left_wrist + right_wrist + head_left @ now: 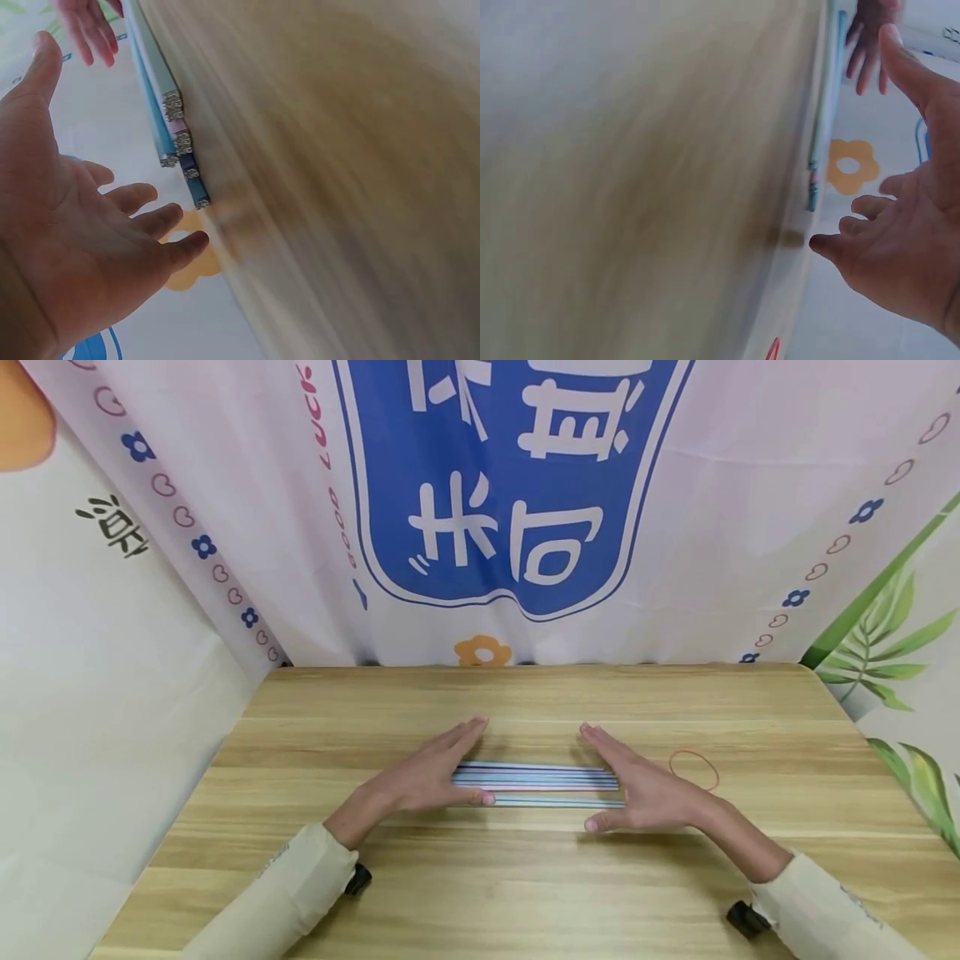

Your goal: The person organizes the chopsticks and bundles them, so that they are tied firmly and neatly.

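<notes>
Long thin sticks (pixel 536 777) in light blue, pink and dark blue lie side by side across the table. One light blue stick (pixel 547 802) is set a little apart on the near side. My left hand (pixel 431 777) is spread at their left ends, thumb on the near side and fingers on the far side. At the right ends my right hand (pixel 652 789) is spread the same way, palm facing the left one. Neither hand grips anything. The left wrist view shows the speckled grey ends of the sticks (pixel 154 67), some stacked on others, close to the fingertips.
A thin red loop like a rubber band (pixel 693 752) lies on the wooden table (pixel 525 885), just beyond the right hand. Behind the table's far edge hangs a printed curtain (pixel 720 568). White sheeting (pixel 90 710) borders the left side.
</notes>
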A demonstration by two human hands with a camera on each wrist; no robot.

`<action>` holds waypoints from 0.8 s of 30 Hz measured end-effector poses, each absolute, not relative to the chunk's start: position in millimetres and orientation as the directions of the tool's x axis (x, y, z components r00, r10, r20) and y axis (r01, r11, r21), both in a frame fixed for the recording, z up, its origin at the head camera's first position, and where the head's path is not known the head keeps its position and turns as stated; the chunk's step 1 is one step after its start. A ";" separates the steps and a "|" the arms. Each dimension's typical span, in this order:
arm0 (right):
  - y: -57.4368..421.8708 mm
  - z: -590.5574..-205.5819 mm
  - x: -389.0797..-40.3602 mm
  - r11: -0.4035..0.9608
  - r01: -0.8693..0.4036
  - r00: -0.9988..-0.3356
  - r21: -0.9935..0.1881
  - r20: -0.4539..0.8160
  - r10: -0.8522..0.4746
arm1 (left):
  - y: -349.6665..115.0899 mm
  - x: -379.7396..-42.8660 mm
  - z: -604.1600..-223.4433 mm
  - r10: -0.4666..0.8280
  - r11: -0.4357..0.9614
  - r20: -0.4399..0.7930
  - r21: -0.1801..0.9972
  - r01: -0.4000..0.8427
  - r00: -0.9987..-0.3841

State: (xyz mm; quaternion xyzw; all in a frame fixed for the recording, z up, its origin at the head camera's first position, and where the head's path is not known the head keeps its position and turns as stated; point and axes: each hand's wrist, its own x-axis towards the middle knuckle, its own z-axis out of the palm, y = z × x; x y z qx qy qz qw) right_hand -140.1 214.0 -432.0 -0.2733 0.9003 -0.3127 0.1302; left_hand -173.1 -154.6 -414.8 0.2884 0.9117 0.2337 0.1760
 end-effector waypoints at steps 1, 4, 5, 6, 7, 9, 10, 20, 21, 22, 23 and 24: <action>214.1 -432.6 -140.1 0.660 -0.409 -0.818 -0.631 -0.066 -0.571 | -154.8 -173.3 -416.2 0.611 0.722 -0.188 0.532 0.443 -0.769; 214.6 -434.7 -139.5 0.673 -0.419 -0.818 -0.609 -0.067 -0.571 | -154.9 -173.3 -419.5 0.621 0.714 -0.190 0.538 0.449 -0.760; 214.6 -435.2 -139.4 0.676 -0.422 -0.818 -0.603 -0.067 -0.571 | -155.1 -173.1 -420.1 0.622 0.713 -0.191 0.538 0.449 -0.759; 214.7 -435.8 -139.2 0.678 -0.430 -0.816 -0.596 -0.064 -0.574 | -155.3 -172.7 -420.6 0.621 0.716 -0.193 0.535 0.449 -0.760; 214.4 -435.9 -138.9 0.682 -0.429 -0.817 -0.592 -0.067 -0.573 | -155.6 -172.5 -421.0 0.619 0.719 -0.196 0.531 0.448 -0.761; 213.8 -436.4 -138.4 0.683 -0.440 -0.815 -0.583 -0.062 -0.577 | -155.9 -171.8 -421.0 0.614 0.727 -0.198 0.519 0.449 -0.764; 213.3 -436.8 -137.9 0.682 -0.445 -0.812 -0.580 -0.059 -0.580 | -156.1 -171.3 -421.4 0.612 0.730 -0.201 0.515 0.449 -0.765; 209.5 -437.9 -138.3 0.699 -0.471 -0.808 -0.538 -0.055 -0.586 | -156.1 -167.4 -426.0 0.620 0.739 -0.198 0.470 0.482 -0.759; 208.9 -437.6 -138.4 0.699 -0.475 -0.808 -0.534 -0.050 -0.587 | -156.1 -167.5 -426.5 0.627 0.734 -0.188 0.467 0.493 -0.756; 208.2 -437.3 -138.5 0.701 -0.481 -0.808 -0.527 -0.044 -0.588 | -155.9 -167.5 -426.7 0.632 0.732 -0.182 0.461 0.502 -0.754; 207.6 -436.9 -138.6 0.703 -0.487 -0.808 -0.518 -0.038 -0.588 | -155.5 -167.4 -426.6 0.635 0.729 -0.176 0.457 0.509 -0.752; 207.0 -436.5 -138.7 0.706 -0.491 -0.810 -0.509 -0.032 -0.586 | -155.0 -167.3 -426.5 0.636 0.729 -0.173 0.454 0.512 -0.752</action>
